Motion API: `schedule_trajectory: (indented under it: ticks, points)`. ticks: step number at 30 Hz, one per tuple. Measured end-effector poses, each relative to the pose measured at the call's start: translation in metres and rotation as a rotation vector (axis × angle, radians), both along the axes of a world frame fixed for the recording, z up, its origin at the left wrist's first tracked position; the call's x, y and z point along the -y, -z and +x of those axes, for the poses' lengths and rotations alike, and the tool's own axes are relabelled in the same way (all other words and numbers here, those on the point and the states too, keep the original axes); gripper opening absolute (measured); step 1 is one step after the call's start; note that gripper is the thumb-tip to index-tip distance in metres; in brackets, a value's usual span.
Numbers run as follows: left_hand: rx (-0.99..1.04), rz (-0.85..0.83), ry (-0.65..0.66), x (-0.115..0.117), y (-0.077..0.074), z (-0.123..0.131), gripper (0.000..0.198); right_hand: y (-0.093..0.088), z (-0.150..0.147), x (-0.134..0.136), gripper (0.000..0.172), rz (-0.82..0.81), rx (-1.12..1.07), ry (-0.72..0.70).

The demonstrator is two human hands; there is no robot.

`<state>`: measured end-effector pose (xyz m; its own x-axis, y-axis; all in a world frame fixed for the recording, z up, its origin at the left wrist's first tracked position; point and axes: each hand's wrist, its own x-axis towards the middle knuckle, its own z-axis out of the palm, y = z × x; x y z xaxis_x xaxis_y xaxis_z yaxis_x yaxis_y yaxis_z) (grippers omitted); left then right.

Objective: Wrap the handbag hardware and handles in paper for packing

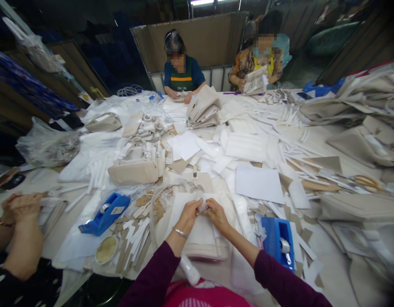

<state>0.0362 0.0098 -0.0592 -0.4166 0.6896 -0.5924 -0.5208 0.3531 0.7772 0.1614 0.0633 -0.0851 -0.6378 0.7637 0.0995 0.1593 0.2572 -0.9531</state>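
Note:
A beige handbag (205,254) lies flat before me, with a white sheet (180,211) over much of it. A strap in clear wrapping (153,204) curves around its left side. Above the sheet, my left hand (189,214) and my right hand (217,215) nearly meet. Both are closed, their fingertips pinching a small piece in whitish wrapping (202,207); what is inside it cannot be made out. At the bag's top edge a small metal clasp (194,175) shows. A white roll (190,271) lies by my left forearm.
Blue tape dispensers stand left (109,213) and right (277,241). Paper strips (133,243), a round tin (106,249), wrapped bags (136,170) and scissors (364,182) crowd the table. A co-worker's hands (26,209) are at left; two people sit opposite.

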Motion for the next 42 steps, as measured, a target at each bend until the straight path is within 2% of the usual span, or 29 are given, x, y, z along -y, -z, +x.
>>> schedule_trajectory:
  ticks: [3,5,8,10,13,17,19,21,24,27,32,34,37,40,42]
  points:
    - [-0.027,-0.003,-0.035,0.003,0.005,0.004,0.039,0.000,0.020,-0.001,0.027,-0.039,0.052,0.218]
    - [-0.024,-0.025,-0.011,0.006,0.006,0.005,0.039,-0.002,0.034,0.000,0.036,-0.209,0.182,0.317]
    - [-0.015,-0.047,0.019,0.010,0.004,0.008,0.037,-0.012,0.047,0.005,0.038,-0.558,0.355,0.230]
    - [0.015,-0.062,0.017,0.013,0.002,0.012,0.034,-0.020,0.051,0.008,0.038,-0.708,0.412,0.149]
    - [0.105,-0.084,-0.014,0.017,0.002,0.019,0.035,-0.031,0.052,0.011,0.037,-0.833,0.453,0.100]
    - [0.109,-0.104,-0.094,0.022,0.010,0.023,0.028,-0.040,0.053,0.015,0.024,-0.992,0.417,-0.025]
    - [0.093,-0.104,-0.128,0.024,0.015,0.024,0.024,-0.045,0.053,0.021,0.026,-1.072,0.409,-0.064]
    - [0.093,-0.093,-0.133,0.025,0.018,0.024,0.022,-0.051,0.054,0.030,0.031,-1.129,0.386,-0.038]
    - [0.107,-0.062,-0.109,0.027,0.017,0.024,0.016,-0.052,0.058,0.050,0.043,-1.121,0.234,0.026]
    - [0.129,-0.043,-0.069,0.027,0.010,0.024,0.014,-0.045,0.062,0.070,0.052,-1.031,0.054,0.075]
    - [0.230,-0.019,-0.095,0.029,0.000,0.036,0.013,-0.027,0.061,0.089,0.051,-0.890,-0.076,0.162]
    - [0.196,-0.016,-0.118,0.035,0.003,0.045,0.011,-0.021,0.058,0.091,0.048,-0.856,-0.102,0.173]
    - [0.130,-0.049,-0.101,0.048,0.015,0.057,0.014,-0.012,0.051,0.089,0.041,-0.819,-0.107,0.180]
    - [0.113,-0.041,-0.084,0.057,0.026,0.060,0.019,-0.004,0.043,0.083,0.037,-0.813,-0.087,0.169]
    - [0.103,-0.017,-0.084,0.059,0.028,0.059,0.023,-0.002,0.038,0.079,0.036,-0.827,-0.055,0.152]
